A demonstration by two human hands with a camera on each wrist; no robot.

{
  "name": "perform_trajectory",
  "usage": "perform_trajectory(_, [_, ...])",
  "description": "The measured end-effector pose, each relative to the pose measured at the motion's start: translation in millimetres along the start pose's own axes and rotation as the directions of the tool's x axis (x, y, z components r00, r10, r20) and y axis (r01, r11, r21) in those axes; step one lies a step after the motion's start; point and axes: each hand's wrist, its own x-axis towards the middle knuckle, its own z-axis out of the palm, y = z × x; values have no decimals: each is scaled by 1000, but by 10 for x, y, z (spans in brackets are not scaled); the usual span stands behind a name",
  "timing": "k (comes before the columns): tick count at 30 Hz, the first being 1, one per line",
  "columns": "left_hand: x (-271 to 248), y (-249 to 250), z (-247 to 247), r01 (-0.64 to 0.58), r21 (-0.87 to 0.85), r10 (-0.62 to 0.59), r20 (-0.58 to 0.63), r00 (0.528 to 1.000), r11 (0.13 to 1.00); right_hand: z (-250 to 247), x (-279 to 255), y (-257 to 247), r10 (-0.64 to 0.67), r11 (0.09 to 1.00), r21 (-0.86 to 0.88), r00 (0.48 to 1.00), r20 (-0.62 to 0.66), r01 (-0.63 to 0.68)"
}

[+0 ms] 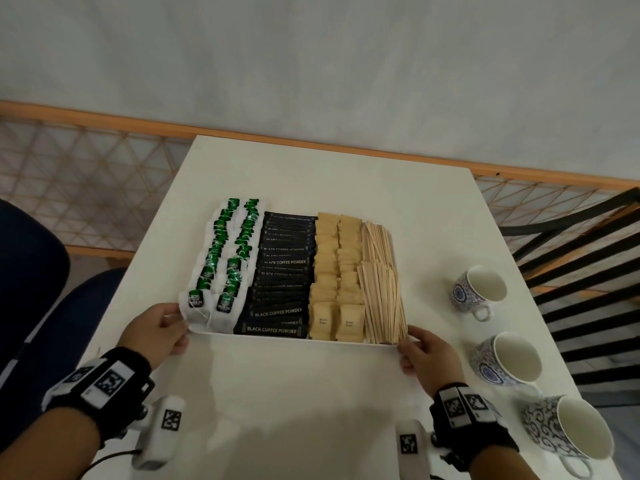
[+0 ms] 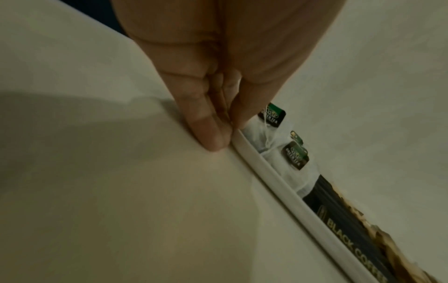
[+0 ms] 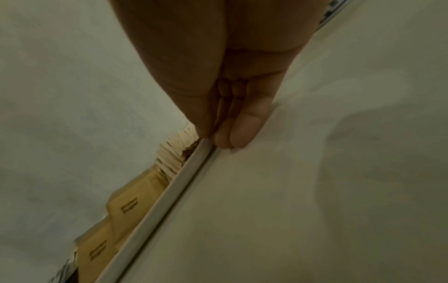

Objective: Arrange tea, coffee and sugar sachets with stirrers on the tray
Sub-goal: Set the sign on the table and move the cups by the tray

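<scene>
both hands [image 1: 156, 332] gripping tray [image 1: 298, 339] corners

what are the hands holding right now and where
Both hold the tray by its near corners: left hand at the tea-bag corner, right hand at the stirrer corner.

The tray [image 1: 294, 338] sits on the counter [image 1: 287, 403], toward its far side and left of centre. In the tray, four groups run side by side: the tea bags [image 1: 221, 271] in two columns at the left, the coffee sachets [image 1: 282, 275] next, then the sugar sachets [image 1: 337, 271] in two columns, and the stirrers [image 1: 379, 282] at the right, in a far bundle and a near one. The left hand [image 1: 162, 329] is at the tray's near left corner, the right hand [image 1: 424, 351] at its near right corner. Three cups [image 1: 479, 291] stand on the counter right of the tray, in a line running toward the near right corner.
</scene>
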Motion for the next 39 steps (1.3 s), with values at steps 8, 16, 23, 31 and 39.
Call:
perform_trajectory(8, [47,81,38,117,-44,-117,1,993,992,32,14,-47,39,993,113,999,3,-39])
perform_trajectory(16, [313,391,80,207,-120,-200,74,977,971,81,451,-258,12,1000,-6,1000,1,-12])
perform_trajectory(23, [1019,816,131,237,-170,-228,68,971,956,343,1198,-658,-10,985,-171,1000,5,10])
perform_trajectory(31, [1672,1224,297,235,-261,-224,73,972,936,574,1782,-1173,20,984,-176,997,-76,-33])
perform_trajectory(39, [1969,1433,440,195,-367,-186,61,981,910,689,2120,-1286,19,995,-98,990,-140,-33])
